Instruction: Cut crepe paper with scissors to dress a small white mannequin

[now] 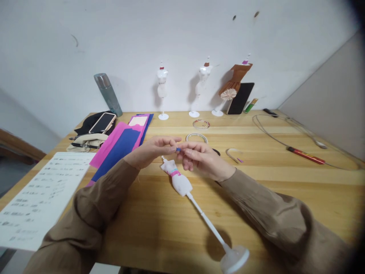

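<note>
My left hand (154, 149) and my right hand (199, 158) meet above the middle of the wooden table (285, 179). Both pinch a tiny blue piece (178, 149) between their fingertips. Just under the hands lies a small white mannequin (178, 179) with a pink band at its waist, tilted on its side. Its thin pole runs toward me to a round white base (234, 258) at the table's front edge. Both arms wear brown sleeves.
Pink and blue sheets (122, 144), a printed paper (40, 194), a phone on a dark bag (102, 122) and a grey bottle (108, 93) lie left. Three mannequins (162, 89) stand by the wall, beside a black phone (241, 98). Tape rolls (196, 137), a red-handled tool (305, 155) and cable lie right.
</note>
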Motion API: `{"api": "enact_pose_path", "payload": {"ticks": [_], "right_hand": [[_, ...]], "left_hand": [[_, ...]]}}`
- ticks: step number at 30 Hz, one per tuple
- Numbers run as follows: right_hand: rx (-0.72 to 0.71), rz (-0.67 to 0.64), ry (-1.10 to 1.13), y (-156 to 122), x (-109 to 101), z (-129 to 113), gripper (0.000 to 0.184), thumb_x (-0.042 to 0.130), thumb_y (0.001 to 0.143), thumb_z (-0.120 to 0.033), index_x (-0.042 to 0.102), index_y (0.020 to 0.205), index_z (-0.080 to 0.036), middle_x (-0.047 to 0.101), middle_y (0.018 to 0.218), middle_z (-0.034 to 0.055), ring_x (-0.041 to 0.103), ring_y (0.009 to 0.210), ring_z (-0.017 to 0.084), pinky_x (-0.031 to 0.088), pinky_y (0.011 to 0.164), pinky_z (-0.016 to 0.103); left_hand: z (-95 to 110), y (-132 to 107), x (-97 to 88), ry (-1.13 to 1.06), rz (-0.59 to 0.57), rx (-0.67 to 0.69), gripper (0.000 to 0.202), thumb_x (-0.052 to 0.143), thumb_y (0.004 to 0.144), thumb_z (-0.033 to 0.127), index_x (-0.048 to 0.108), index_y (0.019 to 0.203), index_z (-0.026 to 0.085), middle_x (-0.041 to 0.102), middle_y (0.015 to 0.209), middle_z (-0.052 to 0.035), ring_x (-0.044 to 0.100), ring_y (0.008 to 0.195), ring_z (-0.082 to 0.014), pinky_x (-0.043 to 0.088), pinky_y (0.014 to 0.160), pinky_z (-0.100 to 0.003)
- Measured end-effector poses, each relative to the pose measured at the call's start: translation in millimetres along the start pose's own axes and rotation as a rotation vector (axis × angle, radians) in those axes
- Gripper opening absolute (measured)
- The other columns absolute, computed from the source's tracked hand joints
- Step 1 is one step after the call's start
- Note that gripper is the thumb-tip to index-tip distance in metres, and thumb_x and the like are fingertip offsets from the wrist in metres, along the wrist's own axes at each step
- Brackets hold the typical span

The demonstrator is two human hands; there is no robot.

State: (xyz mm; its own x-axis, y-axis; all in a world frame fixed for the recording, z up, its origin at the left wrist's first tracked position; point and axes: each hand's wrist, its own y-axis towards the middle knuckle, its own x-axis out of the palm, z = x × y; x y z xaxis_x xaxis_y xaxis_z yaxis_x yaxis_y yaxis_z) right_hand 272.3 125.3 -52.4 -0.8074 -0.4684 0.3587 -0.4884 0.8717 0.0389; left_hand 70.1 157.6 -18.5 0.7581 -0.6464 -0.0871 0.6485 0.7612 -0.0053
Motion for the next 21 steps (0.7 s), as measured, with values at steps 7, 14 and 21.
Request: {"api": "enact_pose_path", "payload": {"ticks": [7, 14, 21], "right_hand": [[0.117, 0.121, -0.044, 2.9, -2.5, -1.6, 0.037, 0.089, 0.062, -0.041, 0.064, 0.070, -0.015, 0.058, 0.052, -0.0033, 0.049, 0.041, 0.005, 0.032, 0.038, 0.016], [0.149, 0.199, -0.151, 5.8, -7.4, -2.2, 0.036, 0.084, 0.062, -0.041, 0.060, 0.069, -0.015, 0.057, 0.051, -0.0030, 0.047, 0.040, 0.006, 0.030, 0.039, 0.018], [0.095, 0.235, -0.376, 15.3, -6.1, 6.8, 0.028, 0.075, 0.061, -0.039, 0.059, 0.067, -0.017, 0.055, 0.050, -0.0038, 0.046, 0.040, 0.007, 0.032, 0.041, 0.021]], "left_hand": [[-5.8, 5.0, 1.7, 0.155, 0.062, -0.036, 0.026, 0.073, 0.074, 0.042, 0.064, 0.068, 0.017, 0.074, 0.104, -0.0104, 0.047, 0.136, -0.0299, 0.029, 0.114, -0.043], [-8.9, 7.0, 3.8, 0.226, 0.152, -0.116, 0.018, 0.069, 0.074, 0.029, 0.063, 0.063, 0.015, 0.067, 0.070, -0.0021, 0.066, 0.083, -0.0183, 0.050, 0.078, -0.027], [-2.4, 8.0, 9.4, 0.233, 0.241, -0.343, 0.018, 0.060, 0.080, 0.018, 0.065, 0.064, 0.012, 0.061, 0.057, -0.0005, 0.054, 0.052, -0.0080, 0.041, 0.049, -0.018]]}}
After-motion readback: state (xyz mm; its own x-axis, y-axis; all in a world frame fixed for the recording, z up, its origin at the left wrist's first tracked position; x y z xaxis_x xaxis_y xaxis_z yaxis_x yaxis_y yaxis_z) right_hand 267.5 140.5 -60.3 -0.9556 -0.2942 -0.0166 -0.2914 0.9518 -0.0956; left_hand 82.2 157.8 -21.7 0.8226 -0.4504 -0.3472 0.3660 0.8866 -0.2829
